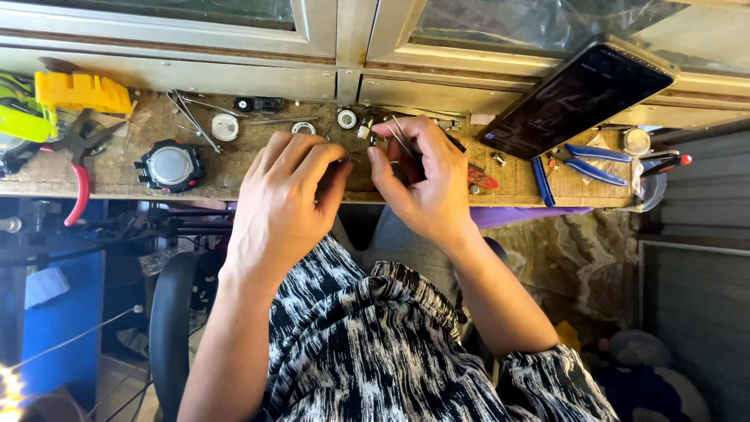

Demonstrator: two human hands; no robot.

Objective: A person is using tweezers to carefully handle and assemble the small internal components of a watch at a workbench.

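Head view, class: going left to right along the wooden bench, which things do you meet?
Yellow block → red-handled pliers → black watch case → left hand → right hand → leaning phone → blue-handled pliers.

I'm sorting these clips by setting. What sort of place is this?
Probably a watch-repair bench: a black watch case lies on the worn wooden bench, with red-handled pliers nearby, and the right hand holds tweezers.

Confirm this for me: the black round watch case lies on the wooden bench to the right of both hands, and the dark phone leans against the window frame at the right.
One thing is wrong. In the head view the black round watch case lies on the wooden bench to the left of both hands, beside the left hand, not the right hand. The dark phone does lean against the window frame at the right.
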